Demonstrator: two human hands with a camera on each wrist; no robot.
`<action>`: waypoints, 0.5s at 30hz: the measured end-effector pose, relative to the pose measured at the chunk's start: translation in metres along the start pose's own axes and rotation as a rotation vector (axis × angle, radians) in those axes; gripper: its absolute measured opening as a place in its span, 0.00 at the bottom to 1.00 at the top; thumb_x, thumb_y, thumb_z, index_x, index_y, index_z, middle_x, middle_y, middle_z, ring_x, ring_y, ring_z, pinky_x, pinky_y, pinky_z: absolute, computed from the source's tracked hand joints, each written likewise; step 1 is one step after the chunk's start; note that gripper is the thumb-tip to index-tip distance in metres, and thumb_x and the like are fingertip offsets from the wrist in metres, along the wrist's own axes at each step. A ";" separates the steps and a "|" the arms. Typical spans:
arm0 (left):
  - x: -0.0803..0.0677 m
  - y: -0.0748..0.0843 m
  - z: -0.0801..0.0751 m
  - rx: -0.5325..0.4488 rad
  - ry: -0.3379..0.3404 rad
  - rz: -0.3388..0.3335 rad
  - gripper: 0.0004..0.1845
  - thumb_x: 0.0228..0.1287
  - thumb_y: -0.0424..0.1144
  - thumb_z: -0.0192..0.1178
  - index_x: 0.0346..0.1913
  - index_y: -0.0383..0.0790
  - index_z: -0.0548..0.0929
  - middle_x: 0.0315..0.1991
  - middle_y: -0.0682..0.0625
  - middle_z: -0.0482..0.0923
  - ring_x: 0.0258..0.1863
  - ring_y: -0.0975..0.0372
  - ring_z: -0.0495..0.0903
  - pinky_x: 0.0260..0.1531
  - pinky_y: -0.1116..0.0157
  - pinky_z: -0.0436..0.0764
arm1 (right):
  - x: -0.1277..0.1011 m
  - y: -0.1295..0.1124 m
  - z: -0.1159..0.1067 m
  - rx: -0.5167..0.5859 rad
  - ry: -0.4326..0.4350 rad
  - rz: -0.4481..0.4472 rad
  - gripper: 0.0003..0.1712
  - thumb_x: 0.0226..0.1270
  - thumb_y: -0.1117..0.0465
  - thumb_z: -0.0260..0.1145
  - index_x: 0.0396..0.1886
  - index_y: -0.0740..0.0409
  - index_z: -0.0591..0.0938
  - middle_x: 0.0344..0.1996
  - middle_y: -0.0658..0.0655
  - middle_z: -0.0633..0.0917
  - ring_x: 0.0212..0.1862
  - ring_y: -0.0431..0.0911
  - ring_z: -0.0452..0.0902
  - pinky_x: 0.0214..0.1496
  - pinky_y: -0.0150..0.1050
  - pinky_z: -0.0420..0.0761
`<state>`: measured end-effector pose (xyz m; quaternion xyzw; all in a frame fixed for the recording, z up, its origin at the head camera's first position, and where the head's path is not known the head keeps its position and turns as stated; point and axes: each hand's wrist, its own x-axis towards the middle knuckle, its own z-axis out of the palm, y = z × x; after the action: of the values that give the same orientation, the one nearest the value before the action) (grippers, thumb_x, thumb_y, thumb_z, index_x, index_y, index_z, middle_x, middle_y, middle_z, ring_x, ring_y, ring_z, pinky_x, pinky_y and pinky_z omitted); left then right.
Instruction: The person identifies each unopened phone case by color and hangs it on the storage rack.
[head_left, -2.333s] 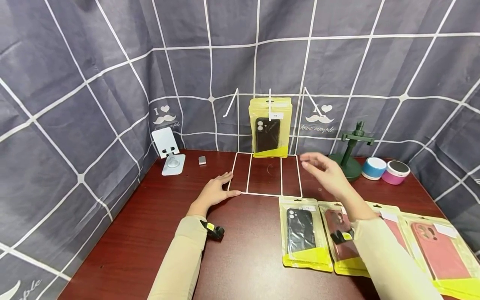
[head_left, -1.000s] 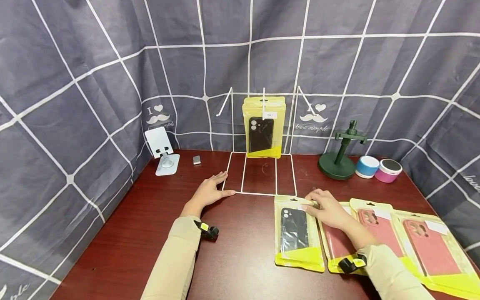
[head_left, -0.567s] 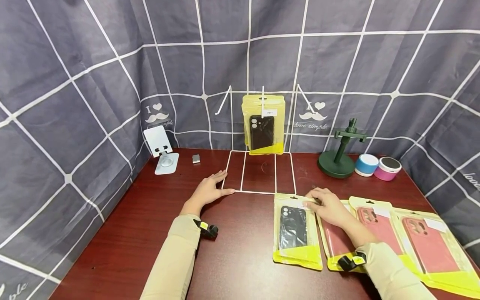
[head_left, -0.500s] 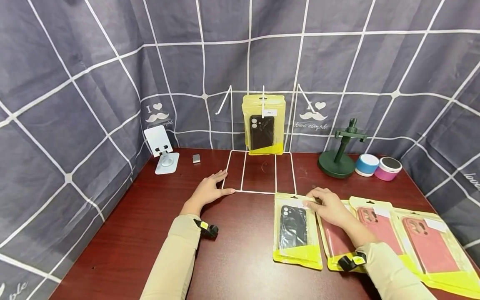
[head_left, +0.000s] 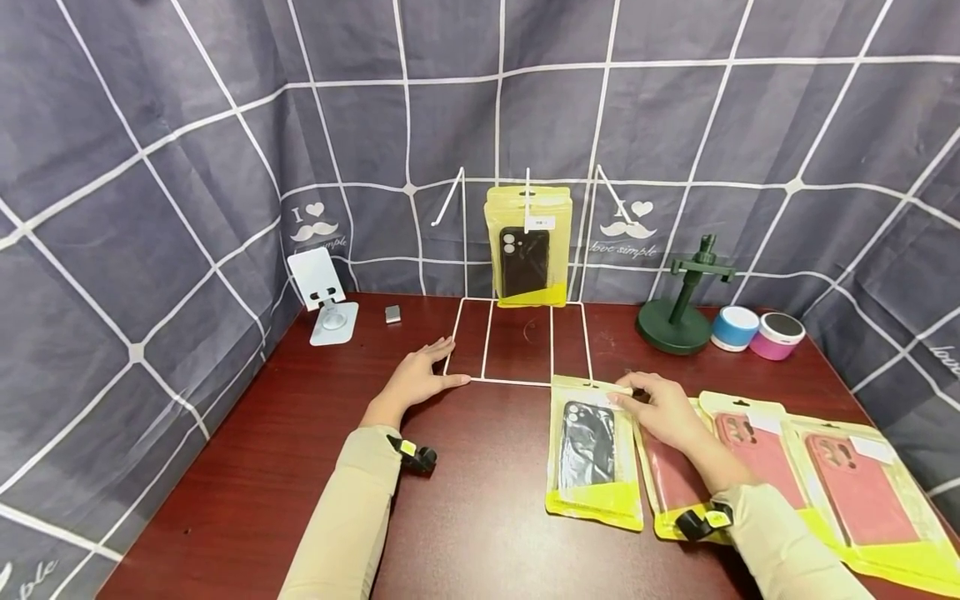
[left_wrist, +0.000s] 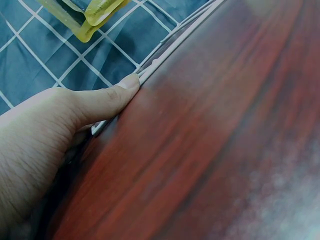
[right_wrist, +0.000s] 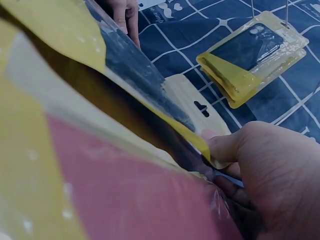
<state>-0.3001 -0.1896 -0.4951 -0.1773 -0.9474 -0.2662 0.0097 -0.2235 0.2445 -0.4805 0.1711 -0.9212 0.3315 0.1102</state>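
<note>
My right hand (head_left: 663,410) pinches the upper right edge of a clear and yellow phone case package (head_left: 588,450) with a black case inside. In the right wrist view the thumb presses on that package (right_wrist: 197,107) near its hang hole, with the fingertips underneath. My left hand (head_left: 416,379) rests with fairly straight fingers at the front left corner of a white wire display rack (head_left: 517,382). The left wrist view has its thumb lying on the rack's bar (left_wrist: 150,70). From the rack's middle hook hang several similar packages (head_left: 528,258), a black case in front.
Packages with pink cases (head_left: 757,450) lie to the right, partly under the right forearm. Behind them stand a green stand (head_left: 678,321), a blue speaker (head_left: 735,329) and a pink speaker (head_left: 777,337). A white phone stand (head_left: 322,292) and small metallic block (head_left: 393,314) are at the back left.
My right hand has come down from beside the rack to the black-case package and taken its edge. The package's top has lifted slightly. My left hand stays at the rack's corner.
</note>
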 end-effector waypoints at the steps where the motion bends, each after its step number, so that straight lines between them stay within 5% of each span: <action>1: 0.000 0.000 -0.001 0.000 0.001 0.000 0.51 0.54 0.72 0.65 0.76 0.48 0.67 0.76 0.49 0.61 0.74 0.44 0.60 0.72 0.47 0.60 | 0.000 0.000 0.000 -0.003 0.015 0.000 0.04 0.65 0.53 0.74 0.37 0.43 0.88 0.36 0.47 0.86 0.38 0.45 0.74 0.40 0.41 0.74; 11: -0.001 0.001 -0.002 0.008 -0.015 -0.004 0.51 0.55 0.72 0.64 0.76 0.47 0.66 0.77 0.49 0.60 0.74 0.43 0.60 0.72 0.46 0.59 | 0.000 -0.004 -0.003 0.048 0.047 0.038 0.08 0.63 0.50 0.75 0.40 0.44 0.90 0.40 0.49 0.89 0.45 0.46 0.74 0.43 0.42 0.75; 15: 0.000 0.000 0.001 0.011 -0.013 -0.004 0.51 0.55 0.73 0.63 0.76 0.48 0.66 0.77 0.49 0.60 0.74 0.43 0.60 0.72 0.46 0.59 | -0.001 -0.011 -0.009 0.199 -0.012 0.155 0.13 0.65 0.46 0.72 0.44 0.46 0.88 0.29 0.49 0.84 0.28 0.43 0.74 0.28 0.38 0.76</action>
<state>-0.3004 -0.1888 -0.4953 -0.1771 -0.9493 -0.2599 0.0039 -0.2175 0.2427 -0.4677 0.1113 -0.8949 0.4277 0.0614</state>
